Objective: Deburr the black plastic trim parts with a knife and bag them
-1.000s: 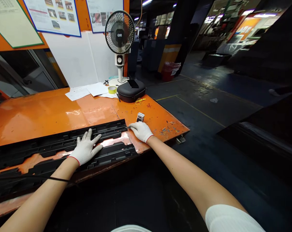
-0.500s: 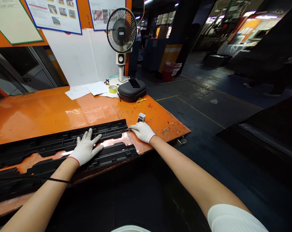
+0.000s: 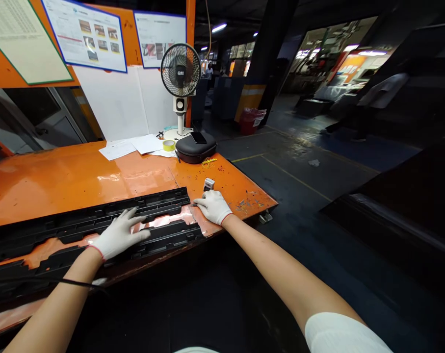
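Observation:
My left hand [image 3: 119, 235], in a white glove with a red cuff, is open with fingers spread over the long black plastic strips. Whether it touches them I cannot tell. The farther black strip [image 3: 134, 210] and the nearer black strip [image 3: 167, 235] lie lengthwise on the orange table [image 3: 75, 169], with a gap between them. At their right ends is my right hand [image 3: 213, 207], also gloved, its fingers closed on a thin, blade-like tool [image 3: 194, 204] mostly hidden by the glove. Just beyond that hand stands a small white and grey object [image 3: 208, 184].
Toward the back are a fan [image 3: 180, 73], a black case [image 3: 196, 148] with a phone [image 3: 197, 138] on it, yellow tape [image 3: 169, 145] and paper sheets [image 3: 119, 148]. A dark cable [image 3: 60, 280] crosses by my left forearm. A person [image 3: 384, 93] is on the far right.
My left hand has lifted and shifted left and toward me along the strips. The right hand stays by the strip ends. The view has tilted up a little.

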Demonstrator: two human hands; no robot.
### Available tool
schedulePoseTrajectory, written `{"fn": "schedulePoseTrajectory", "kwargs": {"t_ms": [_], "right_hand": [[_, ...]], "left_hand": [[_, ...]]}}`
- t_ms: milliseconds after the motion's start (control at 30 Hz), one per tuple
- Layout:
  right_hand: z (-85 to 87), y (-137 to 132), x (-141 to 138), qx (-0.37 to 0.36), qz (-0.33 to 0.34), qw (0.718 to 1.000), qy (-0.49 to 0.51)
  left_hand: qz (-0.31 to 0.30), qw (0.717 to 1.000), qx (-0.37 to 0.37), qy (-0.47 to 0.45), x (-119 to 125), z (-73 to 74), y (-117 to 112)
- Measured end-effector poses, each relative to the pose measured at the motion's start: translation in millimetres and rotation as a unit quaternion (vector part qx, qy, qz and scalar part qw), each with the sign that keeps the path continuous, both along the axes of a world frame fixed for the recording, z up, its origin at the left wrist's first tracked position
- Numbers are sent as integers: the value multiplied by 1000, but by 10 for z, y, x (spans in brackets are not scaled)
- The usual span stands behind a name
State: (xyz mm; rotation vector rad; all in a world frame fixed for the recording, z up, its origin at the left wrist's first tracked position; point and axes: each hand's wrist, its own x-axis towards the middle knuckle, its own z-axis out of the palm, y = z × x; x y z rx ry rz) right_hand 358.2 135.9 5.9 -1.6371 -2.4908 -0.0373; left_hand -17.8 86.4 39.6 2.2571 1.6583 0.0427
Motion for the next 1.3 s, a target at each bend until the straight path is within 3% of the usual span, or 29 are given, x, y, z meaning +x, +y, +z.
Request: {"fn": "schedulePoseTrajectory", "kwargs": {"t_ms": [67, 167, 267, 333, 400, 500, 567, 633, 733, 900, 1000, 1067, 1133, 1233, 1300], "right_hand": [[-24, -38, 9, 17, -14, 1000, 17], [-56, -169, -1, 51, -33, 997, 39], [-2, -426, -141, 106, -54, 980, 158], [116, -657, -358, 121, -20, 966, 229], [273, -894, -669, 94, 70, 970, 215], [458, -1159, -1174, 31, 196, 976, 89], [492, -1242, -1409, -3, 197, 980, 28], [457, -1269, -1471, -27, 158, 987, 5], [352, -1285, -1164, -21, 117, 993, -27], [299, -1465, 132, -14, 87, 994, -67], [374, -1645, 750, 80, 14, 995, -59], [404, -1711, 847, 137, 11, 990, -42], [376, -1713, 705, 140, 40, 989, -35], [250, -1659, 378, 62, 11, 995, -77], [166, -1596, 341, 8, -19, 995, -97]], "left_hand": [[-20, 1000, 23, 2, -101, -28, -233], [-18, 994, 95, 50, -263, -211, -592], [-4, 982, 174, 78, -332, -415, -827], [-21, 973, 214, 79, -270, -474, -896], [-42, 968, 235, 83, -110, -449, -913], [-60, 966, 237, 85, 257, -305, -883], [-60, 968, 226, 96, 501, -197, -860], [-56, 971, 207, 109, 672, -121, -854], [-41, 974, 195, 112, 751, -93, -888], [-30, 975, 191, 111, 669, -126, -950], [-12, 981, 168, 93, 720, -63, -925], [-17, 986, 148, 74, 846, 26, -927], [-44, 989, 128, 55, 1038, 124, -971], [-88, 988, 120, 32, 1340, 201, -1057], [-103, 982, 155, 20, 1419, 171, -1073]]}}
